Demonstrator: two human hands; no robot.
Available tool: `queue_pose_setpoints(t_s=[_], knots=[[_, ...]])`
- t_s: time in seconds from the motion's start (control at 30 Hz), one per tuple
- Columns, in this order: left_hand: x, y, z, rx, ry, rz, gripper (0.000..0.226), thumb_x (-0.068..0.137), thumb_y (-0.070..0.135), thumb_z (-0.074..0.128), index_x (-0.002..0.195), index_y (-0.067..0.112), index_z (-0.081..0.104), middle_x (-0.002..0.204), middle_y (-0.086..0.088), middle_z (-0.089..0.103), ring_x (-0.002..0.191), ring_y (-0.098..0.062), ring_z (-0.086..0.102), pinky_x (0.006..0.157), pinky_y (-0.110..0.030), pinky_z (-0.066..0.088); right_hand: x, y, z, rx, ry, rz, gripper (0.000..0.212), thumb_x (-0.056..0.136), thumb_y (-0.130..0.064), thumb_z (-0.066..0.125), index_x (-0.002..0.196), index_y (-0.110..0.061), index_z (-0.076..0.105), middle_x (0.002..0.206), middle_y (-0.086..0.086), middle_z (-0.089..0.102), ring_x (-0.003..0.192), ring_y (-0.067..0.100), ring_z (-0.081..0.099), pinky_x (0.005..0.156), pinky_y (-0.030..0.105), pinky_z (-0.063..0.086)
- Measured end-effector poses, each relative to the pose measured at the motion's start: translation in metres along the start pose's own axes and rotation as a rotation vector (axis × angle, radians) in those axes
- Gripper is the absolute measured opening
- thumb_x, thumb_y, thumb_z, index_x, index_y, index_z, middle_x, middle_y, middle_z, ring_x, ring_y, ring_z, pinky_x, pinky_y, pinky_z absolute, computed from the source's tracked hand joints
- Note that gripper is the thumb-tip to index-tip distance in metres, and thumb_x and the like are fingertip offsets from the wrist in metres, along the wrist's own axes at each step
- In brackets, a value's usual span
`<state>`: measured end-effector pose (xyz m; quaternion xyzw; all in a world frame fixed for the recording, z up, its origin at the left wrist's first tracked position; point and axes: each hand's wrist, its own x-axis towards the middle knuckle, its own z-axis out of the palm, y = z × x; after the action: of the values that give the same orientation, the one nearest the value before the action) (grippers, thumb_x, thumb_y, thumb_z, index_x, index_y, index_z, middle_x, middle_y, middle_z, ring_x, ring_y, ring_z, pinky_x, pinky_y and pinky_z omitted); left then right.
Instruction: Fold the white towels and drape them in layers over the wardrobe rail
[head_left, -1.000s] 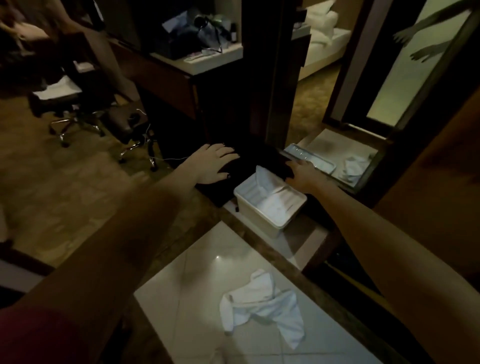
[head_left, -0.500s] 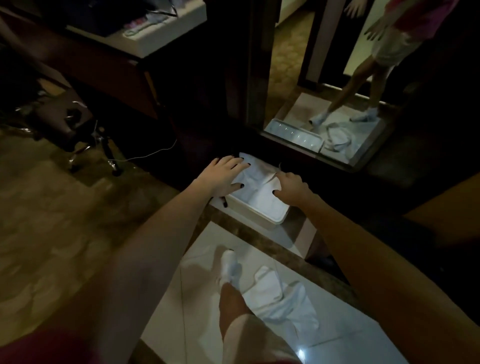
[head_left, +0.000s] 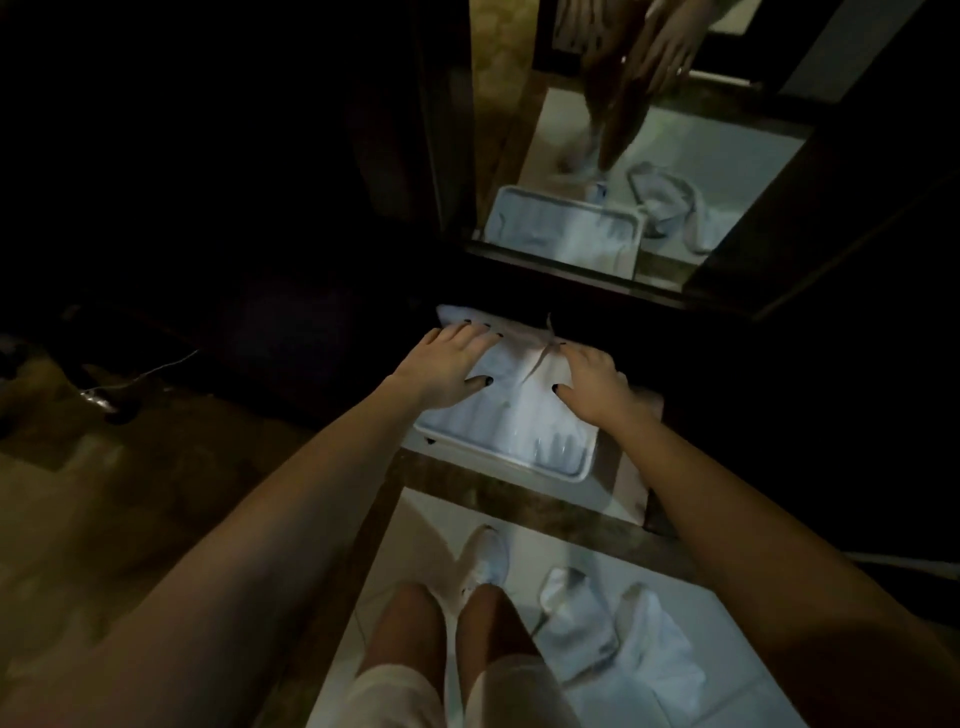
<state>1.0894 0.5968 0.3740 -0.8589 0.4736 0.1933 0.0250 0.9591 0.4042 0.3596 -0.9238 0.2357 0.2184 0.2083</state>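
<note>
A white towel lies in a white plastic bin on the floor in front of me. My left hand rests flat on the towel's left part, fingers straight and spread toward the far edge. My right hand is on the towel's right part with its fingers curled down into the cloth, and a fold rises between the hands. A second white towel lies crumpled on the tiled floor near my feet. No wardrobe rail is in view.
A dark-framed mirror stands just behind the bin and reflects the bin, the floor towel and my hands. My legs and a white-socked foot are below. A chair base and a thin cable sit on the carpet at left.
My view has tilted down and closer to the bin. Both hands have moved from the bin's sides onto the towel inside it.
</note>
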Motion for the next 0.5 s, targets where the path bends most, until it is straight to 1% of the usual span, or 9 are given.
queue_pose_setpoints(t_s=[0.07, 0.13, 0.2, 0.27, 0.33, 0.4, 0.43, 0.5], knots=[[0.040, -0.022, 0.039, 0.019, -0.016, -0.020, 0.067, 0.099, 0.050, 0.040, 0.155, 0.026, 0.009, 0.161, 0.001, 0.011, 0.148, -0.022, 0.009, 0.119, -0.044, 0.017, 0.043, 0.009, 0.025, -0.011, 0.019, 0.004, 0.068, 0.097, -0.033, 0.053, 0.154, -0.021, 0.019, 0.156, 0.013, 0.025, 0.141, 0.033, 0.023, 0.108, 0.047, 0.030], [0.082, -0.048, 0.078, 0.029, -0.031, 0.016, 0.067, 0.099, 0.050, 0.041, 0.154, 0.026, 0.011, 0.160, 0.000, 0.013, 0.148, -0.023, 0.011, 0.118, -0.044, 0.020, 0.086, 0.020, 0.055, -0.023, 0.046, 0.013, 0.067, 0.096, -0.032, 0.055, 0.153, -0.021, 0.022, 0.154, 0.014, 0.028, 0.139, 0.033, 0.027, 0.106, 0.045, 0.032], [0.121, -0.071, 0.122, -0.030, 0.008, 0.073, 0.066, 0.097, 0.046, 0.047, 0.153, 0.023, 0.020, 0.158, -0.002, 0.020, 0.145, -0.025, 0.017, 0.114, -0.044, 0.025, 0.130, 0.033, 0.090, -0.008, 0.068, 0.013, 0.066, 0.095, -0.032, 0.056, 0.152, -0.021, 0.024, 0.152, 0.014, 0.031, 0.137, 0.034, 0.030, 0.106, 0.045, 0.032], [0.154, -0.086, 0.169, -0.128, 0.084, 0.098, 0.063, 0.095, 0.042, 0.054, 0.149, 0.022, 0.030, 0.154, -0.002, 0.028, 0.141, -0.025, 0.026, 0.111, -0.040, 0.028, 0.173, 0.047, 0.125, 0.068, 0.088, 0.032, 0.065, 0.095, -0.035, 0.057, 0.151, -0.019, 0.028, 0.151, 0.014, 0.034, 0.136, 0.035, 0.032, 0.108, 0.045, 0.033], [0.182, -0.094, 0.217, -0.237, 0.141, 0.105, 0.061, 0.092, 0.042, 0.058, 0.146, 0.023, 0.036, 0.152, 0.000, 0.033, 0.137, -0.023, 0.033, 0.109, -0.036, 0.030, 0.214, 0.061, 0.162, 0.199, 0.124, 0.068, 0.063, 0.094, -0.035, 0.059, 0.149, -0.015, 0.034, 0.147, 0.018, 0.040, 0.132, 0.037, 0.039, 0.107, 0.045, 0.037], [0.206, -0.099, 0.262, -0.279, 0.139, 0.144, 0.061, 0.091, 0.041, 0.060, 0.145, 0.021, 0.039, 0.151, 0.000, 0.035, 0.137, -0.021, 0.033, 0.110, -0.034, 0.028, 0.247, 0.071, 0.196, 0.330, 0.168, 0.109, 0.059, 0.095, -0.033, 0.059, 0.148, -0.015, 0.039, 0.140, 0.019, 0.046, 0.126, 0.037, 0.046, 0.105, 0.045, 0.041], [0.217, -0.102, 0.280, -0.285, 0.129, 0.151, 0.062, 0.092, 0.041, 0.060, 0.145, 0.018, 0.039, 0.151, -0.001, 0.035, 0.138, -0.021, 0.032, 0.110, -0.033, 0.027, 0.261, 0.074, 0.210, 0.365, 0.189, 0.124, 0.057, 0.096, -0.032, 0.059, 0.147, -0.016, 0.040, 0.138, 0.019, 0.047, 0.124, 0.035, 0.048, 0.104, 0.044, 0.043], [0.235, -0.107, 0.313, -0.302, 0.114, 0.123, 0.064, 0.092, 0.045, 0.059, 0.144, 0.014, 0.040, 0.149, -0.005, 0.037, 0.136, -0.024, 0.034, 0.108, -0.033, 0.030, 0.286, 0.081, 0.235, 0.384, 0.221, 0.144, 0.054, 0.097, -0.029, 0.057, 0.147, -0.019, 0.040, 0.136, 0.018, 0.048, 0.123, 0.032, 0.050, 0.103, 0.040, 0.044]])
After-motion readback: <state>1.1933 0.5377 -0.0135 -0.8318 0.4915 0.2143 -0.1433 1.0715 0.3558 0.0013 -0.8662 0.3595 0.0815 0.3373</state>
